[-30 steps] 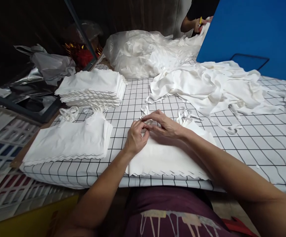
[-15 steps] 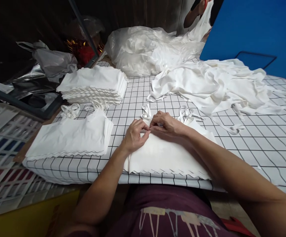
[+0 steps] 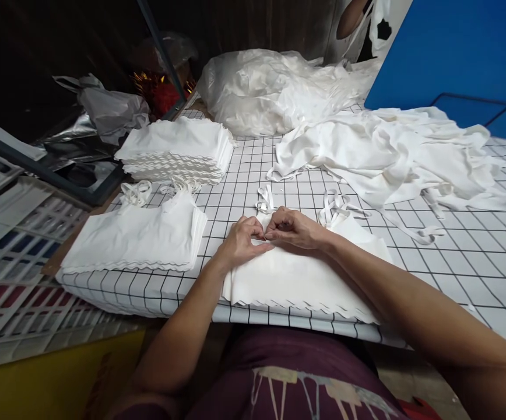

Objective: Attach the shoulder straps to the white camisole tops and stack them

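A white camisole-style garment [image 3: 297, 280] with thin straps [image 3: 336, 205] and a wavy hem lies flat in front of me, its hem along the table's near edge. My left hand [image 3: 245, 240] pinches its upper edge near the left strap. Beside it, fingertips almost meeting, my right hand [image 3: 291, 227] pinches the same edge. The small bit of cloth between the fingertips is mostly hidden. To the left lies a stack of similar strapped garments [image 3: 139, 236].
A taller stack of folded white garments [image 3: 174, 149] stands behind. A loose heap of white garments [image 3: 379, 151] and a clear plastic bag [image 3: 257, 87] fill the back, near a blue panel [image 3: 458, 52]. The checked tablecloth [image 3: 428, 262] covers the table. Another person's arm [image 3: 351, 18] shows at the top.
My view has shifted slightly, so the table appears further right. Both hands stay at the garment's upper edge, with the right fingers slightly re-curled. The other person's arm has moved up.
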Tool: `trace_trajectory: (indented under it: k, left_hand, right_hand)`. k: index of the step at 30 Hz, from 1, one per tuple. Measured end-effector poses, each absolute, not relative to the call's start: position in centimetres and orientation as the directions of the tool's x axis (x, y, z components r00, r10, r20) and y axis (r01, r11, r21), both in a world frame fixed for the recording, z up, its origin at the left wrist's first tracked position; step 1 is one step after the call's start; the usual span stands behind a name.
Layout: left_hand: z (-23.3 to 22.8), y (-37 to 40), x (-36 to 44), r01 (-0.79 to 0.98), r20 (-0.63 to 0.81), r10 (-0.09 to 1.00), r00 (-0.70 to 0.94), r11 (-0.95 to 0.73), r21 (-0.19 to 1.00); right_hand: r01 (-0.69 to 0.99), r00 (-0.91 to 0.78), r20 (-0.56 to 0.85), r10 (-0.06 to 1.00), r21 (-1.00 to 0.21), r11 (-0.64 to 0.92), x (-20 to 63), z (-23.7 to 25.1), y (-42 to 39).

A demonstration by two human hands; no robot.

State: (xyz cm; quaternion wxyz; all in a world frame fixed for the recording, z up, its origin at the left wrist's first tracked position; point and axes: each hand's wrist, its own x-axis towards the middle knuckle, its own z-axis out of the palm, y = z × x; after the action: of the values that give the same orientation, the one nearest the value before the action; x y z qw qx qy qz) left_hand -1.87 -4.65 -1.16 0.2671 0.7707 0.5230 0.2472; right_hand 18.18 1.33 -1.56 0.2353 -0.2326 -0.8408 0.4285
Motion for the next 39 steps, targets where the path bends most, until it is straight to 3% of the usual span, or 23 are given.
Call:
trace_trajectory:
  k: [8,27,32,39]
  left_hand:
    - [-0.7,-4.7,-1.7,0.673,0.013,0.951,0.309,-0.228,0.704]
    - [-1.0,-4.7,-1.5,0.637,0.032,0.951,0.307,-0.23,0.735]
    - [-1.2,-4.5,-1.7,0.622,0.019,0.945,0.327,-0.23,0.748]
    - [-0.8,-4.6,-1.8,0.605,0.003,0.948,0.319,-0.206,0.769]
  right_hand:
    - [0.176,-0.781,0.187,0.596,-0.849,0.498,18.0,-1.7,1.1]
    - [0.294,-0.829,0.102,0.55,-0.756,0.585,18.5,-0.5,1.4]
    - [0.304,-0.883,0.107,0.456,-0.61,0.732,18.9,0.0,1.5]
    - [0.417,-0.883,0.023,0.469,-0.418,0.807,18.9,1.2,1.6]
